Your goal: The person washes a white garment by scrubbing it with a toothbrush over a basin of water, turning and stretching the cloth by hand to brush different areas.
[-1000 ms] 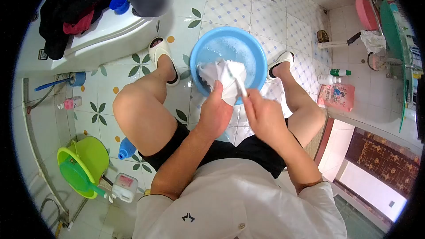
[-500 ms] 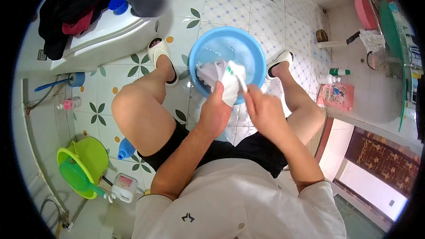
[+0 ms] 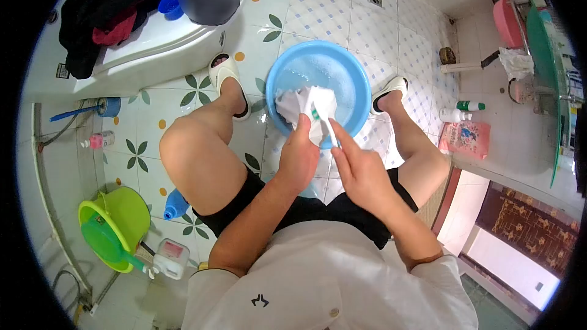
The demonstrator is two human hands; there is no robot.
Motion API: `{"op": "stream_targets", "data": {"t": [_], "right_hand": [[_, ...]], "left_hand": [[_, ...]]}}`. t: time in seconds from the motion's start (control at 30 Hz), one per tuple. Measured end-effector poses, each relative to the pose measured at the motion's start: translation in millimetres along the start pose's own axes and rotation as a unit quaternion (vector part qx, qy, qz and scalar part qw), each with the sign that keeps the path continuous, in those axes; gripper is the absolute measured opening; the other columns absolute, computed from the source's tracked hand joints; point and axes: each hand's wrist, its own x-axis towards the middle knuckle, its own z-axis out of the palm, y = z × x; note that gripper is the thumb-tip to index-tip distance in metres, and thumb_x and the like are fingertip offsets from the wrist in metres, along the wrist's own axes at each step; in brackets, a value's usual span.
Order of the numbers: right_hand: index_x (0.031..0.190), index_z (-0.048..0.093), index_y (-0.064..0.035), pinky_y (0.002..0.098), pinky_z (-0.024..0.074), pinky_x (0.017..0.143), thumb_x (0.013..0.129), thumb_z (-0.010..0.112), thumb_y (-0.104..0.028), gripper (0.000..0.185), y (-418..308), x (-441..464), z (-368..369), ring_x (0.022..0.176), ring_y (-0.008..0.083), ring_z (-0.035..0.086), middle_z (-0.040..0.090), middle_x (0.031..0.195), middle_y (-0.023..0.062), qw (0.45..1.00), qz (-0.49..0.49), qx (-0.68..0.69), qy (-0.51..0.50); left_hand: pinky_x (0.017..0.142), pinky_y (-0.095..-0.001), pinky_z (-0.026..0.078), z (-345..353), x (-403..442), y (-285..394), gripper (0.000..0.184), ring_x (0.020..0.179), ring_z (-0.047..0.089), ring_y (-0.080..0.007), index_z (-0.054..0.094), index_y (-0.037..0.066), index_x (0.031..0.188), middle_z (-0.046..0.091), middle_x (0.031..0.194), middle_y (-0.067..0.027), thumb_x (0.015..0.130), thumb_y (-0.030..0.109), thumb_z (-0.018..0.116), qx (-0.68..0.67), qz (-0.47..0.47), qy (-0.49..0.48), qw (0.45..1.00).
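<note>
My left hand (image 3: 299, 156) is closed round a bunched white cloth (image 3: 290, 105), with the thumb lying on top. The cloth spreads over the near-left part of a round light-blue basin (image 3: 365, 79) that holds soapy water. In my right hand (image 3: 362, 168) is a slim white brush (image 3: 333, 131), gripped by its handle. Green shows at the brush's far end, which rests against the cloth; the bristles are too small to make out. Both hands are at the basin's near rim, between my knees.
Dark clothes (image 3: 110, 6) and a blue cup (image 3: 171, 6) lie on the white ledge at upper left. A lime-green bucket (image 3: 134, 208) with a green dipper (image 3: 101, 238), a white jug (image 3: 171, 258) and a blue bottle (image 3: 176, 205) stand left. A pink bag (image 3: 468, 139) lies right.
My right hand has drawn the brush nearer to my body across the cloth. My left hand still grips the cloth, and the whole view has shifted slightly.
</note>
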Motion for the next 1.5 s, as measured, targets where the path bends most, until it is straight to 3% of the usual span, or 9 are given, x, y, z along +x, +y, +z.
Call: {"op": "stream_targets", "data": {"t": [0.07,0.17,0.37,0.43,0.57,0.63,0.77,0.97,1.5], "right_hand": [[0.141,0.036,-0.0048,0.047,0.0451,0.052,0.094,0.05,-0.016,0.051,6,-4,4,0.055,0.0401,0.058,0.056,0.058,0.0209,1.0,-0.02,-0.007,0.003],[0.141,0.037,-0.0053,0.0465,0.0454,0.052,0.094,0.05,-0.015,0.05,8,17,0,0.054,0.04,0.058,0.056,0.058,0.0215,0.999,0.031,-0.005,0.017],[0.143,0.036,-0.0073,0.0466,0.0444,0.048,0.093,0.049,-0.014,0.051,-7,-5,1,0.049,0.0377,0.057,0.055,0.055,0.0198,0.998,-0.02,-0.035,-0.043],[0.142,0.036,-0.007,0.0469,0.0444,0.047,0.093,0.05,-0.014,0.052,-1,3,1,0.048,0.0374,0.056,0.054,0.053,0.0194,0.995,-0.033,-0.09,0.005],[0.142,0.037,-0.0075,0.0474,0.0446,0.048,0.091,0.052,-0.011,0.052,0,11,3,0.049,0.0385,0.057,0.055,0.054,0.0199,0.998,-0.033,-0.045,0.02],[0.141,0.039,-0.0073,0.0476,0.0457,0.049,0.091,0.053,-0.011,0.052,-5,-6,7,0.049,0.0399,0.057,0.055,0.055,0.0213,0.999,-0.044,-0.02,-0.015],[0.141,0.039,-0.0079,0.0481,0.0443,0.048,0.091,0.052,-0.011,0.052,2,5,6,0.049,0.0395,0.056,0.055,0.056,0.021,0.997,-0.01,-0.073,0.026],[0.142,0.037,-0.0071,0.0473,0.0439,0.048,0.091,0.052,-0.011,0.054,-1,-2,7,0.05,0.0396,0.056,0.054,0.055,0.021,1.0,-0.029,-0.003,-0.002],[0.142,0.037,-0.0061,0.0461,0.0444,0.046,0.091,0.053,-0.014,0.053,13,15,6,0.049,0.0369,0.057,0.056,0.055,0.0197,0.997,-0.019,-0.065,0.047]], "left_hand": [[0.111,-0.0376,0.026,-1,-3,-4,0.05,0.133,0.037,-0.0187,0.032,0.004,0.142,0.042,0.142,-0.0078,0.103,0.035,0.033,-0.009,-0.026,0.017,0.999],[0.111,-0.0378,0.026,-1,-4,-12,0.05,0.133,0.037,-0.0189,0.033,0.004,0.141,0.042,0.142,-0.0073,0.103,0.036,0.033,0.02,0.002,-0.007,1.0],[0.112,-0.0372,0.024,-10,0,-6,0.05,0.133,0.036,-0.019,0.032,0.004,0.142,0.039,0.145,-0.0067,0.103,0.035,0.032,0.014,-0.046,0.038,0.998],[0.112,-0.0373,0.025,-3,-3,-10,0.051,0.133,0.037,-0.0196,0.031,0.004,0.142,0.04,0.144,-0.007,0.103,0.036,0.032,0.017,0.031,-0.023,0.999],[0.111,-0.038,0.025,-5,-2,-6,0.052,0.133,0.036,-0.0202,0.03,0.004,0.143,0.039,0.144,-0.0074,0.103,0.037,0.031,0.042,0.04,-0.026,0.998],[0.112,-0.0382,0.025,-11,1,-4,0.052,0.134,0.035,-0.0199,0.029,0.004,0.143,0.039,0.144,-0.0075,0.103,0.037,0.031,0.012,-0.034,0.043,0.998],[0.112,-0.038,0.025,-7,-3,-12,0.052,0.133,0.036,-0.0203,0.029,0.005,0.144,0.039,0.145,-0.0079,0.103,0.036,0.031,0.018,0.017,-0.008,1.0],[0.112,-0.0384,0.026,-5,0,-4,0.052,0.133,0.036,-0.0205,0.028,0.004,0.144,0.039,0.144,-0.0079,0.103,0.035,0.031,0.011,0.035,-0.009,0.999],[0.112,-0.0373,0.026,-16,2,-15,0.051,0.132,0.038,-0.019,0.03,0.005,0.143,0.039,0.144,-0.0065,0.103,0.036,0.029,0.036,-0.002,-0.008,0.999]]}}
